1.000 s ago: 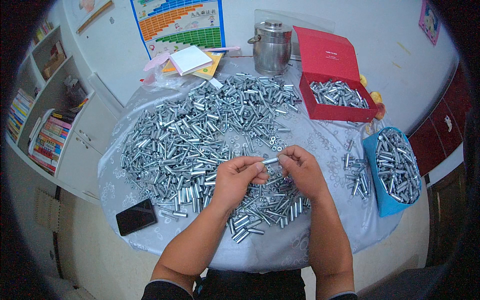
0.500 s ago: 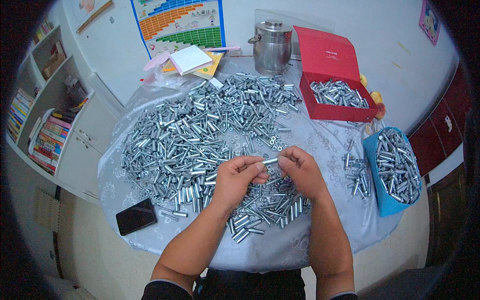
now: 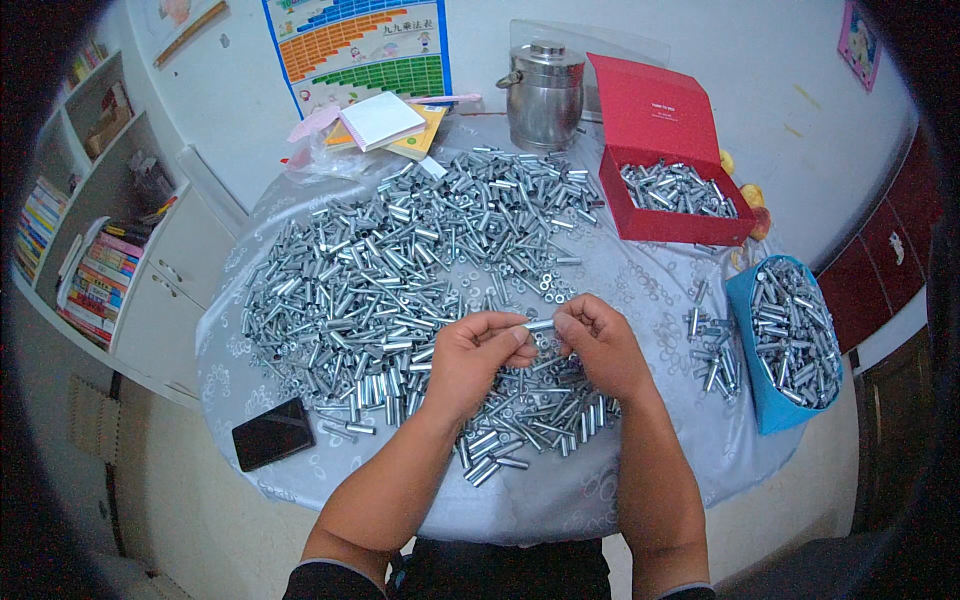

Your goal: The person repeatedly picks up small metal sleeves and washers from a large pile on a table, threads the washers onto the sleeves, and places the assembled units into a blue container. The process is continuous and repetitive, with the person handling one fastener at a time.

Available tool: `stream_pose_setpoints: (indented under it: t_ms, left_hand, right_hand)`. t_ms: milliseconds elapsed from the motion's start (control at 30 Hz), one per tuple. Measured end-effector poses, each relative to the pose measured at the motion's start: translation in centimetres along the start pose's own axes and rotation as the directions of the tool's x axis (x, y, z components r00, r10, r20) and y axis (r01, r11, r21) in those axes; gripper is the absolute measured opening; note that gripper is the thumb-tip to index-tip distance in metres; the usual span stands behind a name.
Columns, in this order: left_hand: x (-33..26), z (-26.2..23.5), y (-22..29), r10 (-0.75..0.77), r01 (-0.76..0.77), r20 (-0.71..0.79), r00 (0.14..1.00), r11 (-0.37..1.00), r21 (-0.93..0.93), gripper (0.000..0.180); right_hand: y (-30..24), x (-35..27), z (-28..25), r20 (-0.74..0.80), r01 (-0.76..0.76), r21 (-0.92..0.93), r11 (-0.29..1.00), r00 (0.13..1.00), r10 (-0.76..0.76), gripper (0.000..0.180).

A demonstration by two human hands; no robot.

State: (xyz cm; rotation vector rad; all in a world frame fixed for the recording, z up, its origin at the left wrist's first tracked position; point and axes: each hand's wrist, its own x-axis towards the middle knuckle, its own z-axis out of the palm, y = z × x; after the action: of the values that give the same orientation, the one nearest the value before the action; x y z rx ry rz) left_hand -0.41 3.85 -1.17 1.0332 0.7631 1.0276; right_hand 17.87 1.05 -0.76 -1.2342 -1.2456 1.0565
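Silver-grey metal, a short cylindrical sleeve [image 3: 540, 324], is pinched between both hands above the near middle of the round table with its pale patterned plastic cover [image 3: 560, 490]. The left hand [image 3: 478, 358] closes fingertips on one end; the right hand [image 3: 600, 340] closes on the other. Whatever small part goes on it is hidden by the fingers (too small to tell). To do this well, I judge the sleeve should stay level and the grip light at the tips, so both ends line up squarely. Below lies the wide heap of loose silver metal tubes [image 3: 400, 290]; a red cardboard box [image 3: 690, 225] sits at the far right edge, a blue fabric bag [image 3: 790, 340] at the right edge, a black phone [image 3: 272, 433] near the left.
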Motion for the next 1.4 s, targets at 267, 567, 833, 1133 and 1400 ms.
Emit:
stream_pose_setpoints:
  t_ms: [267,567,833,1133,1400]
  left_hand:
    - [0.0,0.1,-0.3,0.065,-0.065,0.016,0.998,0.998,0.019,0.018]
    - [0.1,0.0,-0.2,0.055,-0.055,-0.016,0.998,0.998,-0.004,0.02]
    - [0.1,0.1,-0.2,0.067,-0.067,-0.01,0.998,0.998,0.001,0.02]
    - [-0.1,0.1,0.0,0.062,-0.062,-0.024,0.998,0.998,0.013,0.021]
    - [-0.1,0.2,0.0,0.073,-0.073,-0.032,0.997,0.997,0.005,0.02]
  right_hand:
    - [1.3,0.2,-0.3,-0.043,0.016,-0.267,0.964,0.999,-0.028,0.021]
    - [0.2,-0.1,-0.1,0.012,0.137,-0.343,0.929,0.99,-0.141,0.026]
    - [0.5,-0.1,-0.1,-0.018,0.095,-0.256,0.962,0.995,-0.102,0.033]
    - [0.1,-0.2,-0.1,-0.042,0.036,-0.28,0.959,0.998,-0.05,0.03]
    - [0.1,-0.3,-0.1,0.043,0.03,-0.245,0.969,0.999,-0.02,0.03]
